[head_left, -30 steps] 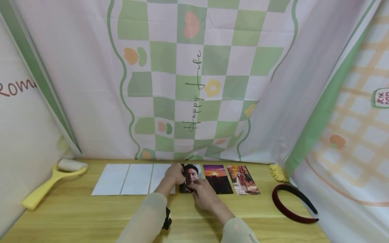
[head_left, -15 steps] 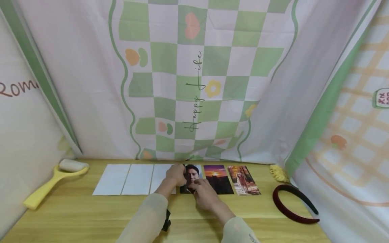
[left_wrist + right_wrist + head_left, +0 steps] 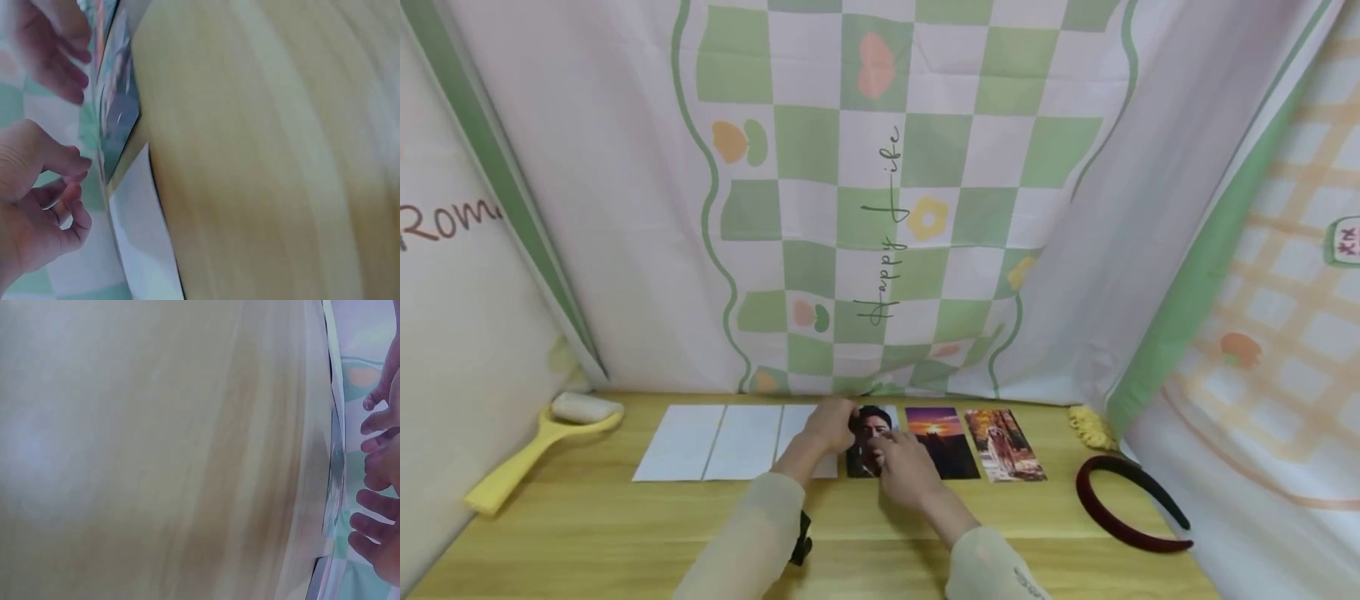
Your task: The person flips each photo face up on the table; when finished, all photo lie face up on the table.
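A portrait photo [image 3: 872, 421] lies flat on the table between both hands. My left hand [image 3: 829, 427] is at its left edge, overlapping a blank white card; in the left wrist view this left hand [image 3: 37, 197] has loosely bent fingers, thumb near the index, nothing visible between them. My right hand [image 3: 910, 471] reaches over the photo's lower right part with fingertips on the picture. Relaxed, spread fingers show on the right hand [image 3: 378, 531] in the right wrist view. A sunset photo [image 3: 936, 429] and a dog photo [image 3: 1003, 446] lie to the right.
White cards [image 3: 677, 442] continue the row leftward. A yellow-handled lint roller [image 3: 512, 475] is at the left edge. At right lie a dark red headband [image 3: 1093, 517] and a yellow fringed thing [image 3: 1092, 427]. A checked curtain [image 3: 880, 208] hangs behind the table.
The right fingertips have shifted slightly up and right over the portrait photo. My left hand stays near its left edge; the view drifts slightly.
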Demonstrator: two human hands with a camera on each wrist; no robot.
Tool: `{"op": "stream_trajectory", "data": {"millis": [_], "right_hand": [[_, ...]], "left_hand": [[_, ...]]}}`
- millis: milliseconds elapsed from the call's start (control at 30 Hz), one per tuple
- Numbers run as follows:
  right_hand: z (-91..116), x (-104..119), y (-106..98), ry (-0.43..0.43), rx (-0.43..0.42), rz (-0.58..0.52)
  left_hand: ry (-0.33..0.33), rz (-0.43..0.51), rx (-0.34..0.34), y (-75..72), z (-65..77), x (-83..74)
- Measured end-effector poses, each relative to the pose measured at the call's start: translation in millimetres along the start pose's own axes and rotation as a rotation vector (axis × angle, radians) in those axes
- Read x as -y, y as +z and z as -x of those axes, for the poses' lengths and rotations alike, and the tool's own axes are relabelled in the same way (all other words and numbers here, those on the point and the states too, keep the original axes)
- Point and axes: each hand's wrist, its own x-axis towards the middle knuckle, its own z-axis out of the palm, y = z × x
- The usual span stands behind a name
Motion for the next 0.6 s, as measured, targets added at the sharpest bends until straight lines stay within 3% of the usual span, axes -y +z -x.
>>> {"op": "stream_trajectory", "data": {"millis": [133, 267, 400, 600], "right_hand": [[-8, 9, 3, 0.017, -0.092, -0.166], [-15, 26, 4, 0.143, -0.111, -0.457], [-21, 45, 4, 0.265, -0.1, -0.685], [-29, 68, 7, 0.365, -0.007, -0.834]], "left_hand": [[-0.038, -0.025, 0.003, -13.6, 3.7, 16.9], [-0.065, -0.066, 0.068, -24.5, 11.8, 32.9], [-0.125, -0.07, 0.156, -35.2, 20.5, 43.9], [-0.188, -0.097, 0.237, -47.1, 29.8, 57.2]]}}
